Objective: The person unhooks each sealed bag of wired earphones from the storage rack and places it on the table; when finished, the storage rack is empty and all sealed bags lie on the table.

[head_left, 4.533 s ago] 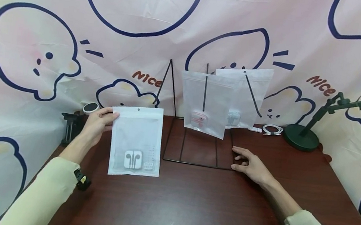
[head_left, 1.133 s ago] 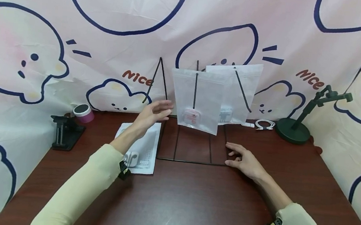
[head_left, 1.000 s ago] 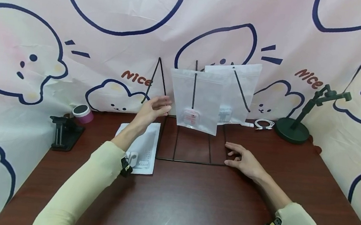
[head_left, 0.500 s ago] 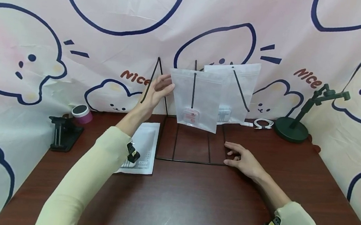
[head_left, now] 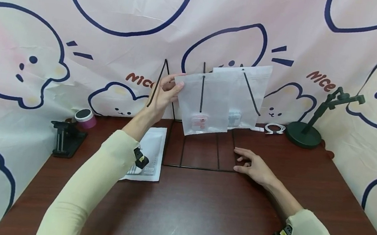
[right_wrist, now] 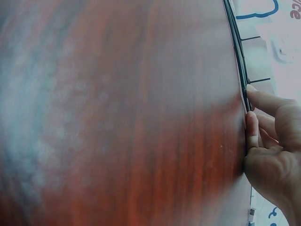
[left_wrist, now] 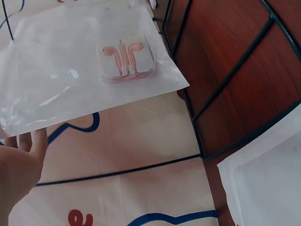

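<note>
In the head view my left hand (head_left: 162,96) pinches the upper left corner of a translucent zip bag (head_left: 191,98) that hangs on a prong of a black wire display rack (head_left: 206,169). Pink earphones in a case (left_wrist: 126,61) show through that bag in the left wrist view. A second zip bag (head_left: 253,90) hangs behind it to the right. My right hand (head_left: 257,170) grips the right front corner of the rack's base, thumb and index finger at the wire. A third bag with earphones (head_left: 154,148) lies flat left of the rack, partly hidden by my left wrist.
On the brown table (head_left: 191,212), a black stand (head_left: 67,140) and a pink jar (head_left: 86,118) stand at the left. A green stand (head_left: 304,135) and a coiled white cable (head_left: 274,128) are at the back right. A patterned cloth (head_left: 130,47) hangs behind.
My left hand laid the earphone bag on the table, rose to the rack and took the front hanging bag's corner. That bag's bottom has tilted, right side up. My right hand stays at the base.
</note>
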Tool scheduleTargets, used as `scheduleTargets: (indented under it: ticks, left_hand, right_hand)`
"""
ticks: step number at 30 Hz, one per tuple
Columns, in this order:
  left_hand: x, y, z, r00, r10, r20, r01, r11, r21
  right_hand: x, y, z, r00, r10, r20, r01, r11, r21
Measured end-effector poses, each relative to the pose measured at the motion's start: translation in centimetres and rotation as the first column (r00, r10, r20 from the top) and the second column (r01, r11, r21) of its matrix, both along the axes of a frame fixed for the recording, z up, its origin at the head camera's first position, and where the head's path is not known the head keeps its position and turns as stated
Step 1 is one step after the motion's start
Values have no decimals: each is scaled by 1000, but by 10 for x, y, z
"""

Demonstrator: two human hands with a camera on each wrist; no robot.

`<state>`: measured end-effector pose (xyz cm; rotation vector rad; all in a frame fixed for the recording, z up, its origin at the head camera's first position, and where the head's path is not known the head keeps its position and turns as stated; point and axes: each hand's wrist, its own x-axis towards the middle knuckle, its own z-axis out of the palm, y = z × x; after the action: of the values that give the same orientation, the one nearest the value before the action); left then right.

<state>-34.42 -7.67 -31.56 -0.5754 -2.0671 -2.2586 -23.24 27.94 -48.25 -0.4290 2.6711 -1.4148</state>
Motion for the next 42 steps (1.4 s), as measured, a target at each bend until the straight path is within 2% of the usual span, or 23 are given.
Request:
scheduleTargets:
  ticks: [6,13,20,27,32,42]
  left_hand:
    - [11,0,-2,1000,-24,0,24,999,24]
    - [31,-4,-2,999,-33,-3,33,999,16]
    - [51,-6,-5,995,-94,-40,96,995,41]
    - [70,-11,-7,995,-103,10,102,992,69]
    - [83,-16,-6,992,-122,32,120,991,55]
    - [108,-25,-2,989,-114,92,111,993,40]
  right_hand:
    - [-1,-2,-2,1000,5,-6,-5,1000,8]
    - [0,-2,0,1000,4,-4,-4,1000,-1]
    - [2,0,0,1000,-1,2,1,1000,-3]
    - [3,-1,0,1000,-2,2,2,1000,-6]
    - [3,-1,1,1000,-8,-6,8,1000,-1]
    - [3,-3,3,1000,-8,1,8,1000,-7]
